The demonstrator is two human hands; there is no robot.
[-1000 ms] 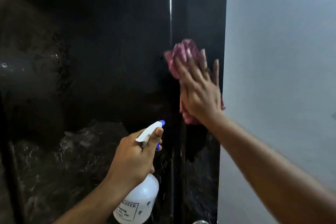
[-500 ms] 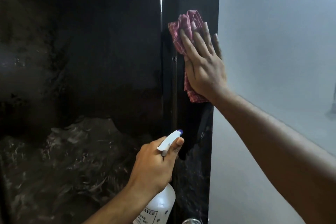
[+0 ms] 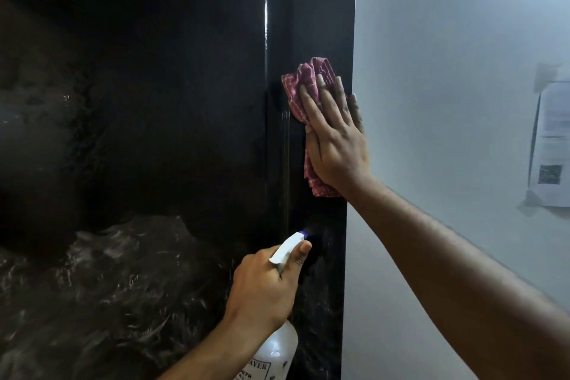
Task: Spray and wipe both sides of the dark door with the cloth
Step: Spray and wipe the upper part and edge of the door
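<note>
1. The dark door [image 3: 185, 102] fills the left and middle of the view. Its long axis runs up and down, and its right edge meets the white wall [image 3: 447, 55].
2. The right hand [image 3: 336, 145] lies flat with straight fingers and presses the pink checked cloth [image 3: 303, 83] against the narrow door strip between the raised moulding and the wall. The cloth bunches above the fingertips and hangs out below the palm.
3. The left hand [image 3: 262, 290] sits lower and nearer, curled round the neck of the spray bottle [image 3: 277, 352]. Its forefinger lies beside the white head, and the blue nozzle tip aims up and away at the door below the cloth.
4. The strip runs vertically and the right hand is already on it, so the stroke most likely to pay off is up or down along that line. The wall is just beside the little finger, which leaves scant room rightward.
5. Pale streaks show on the lower door to the left, so that area probably needs wiping too.
6. A taped paper [image 3: 552, 145] hangs on the wall, far right.
</note>
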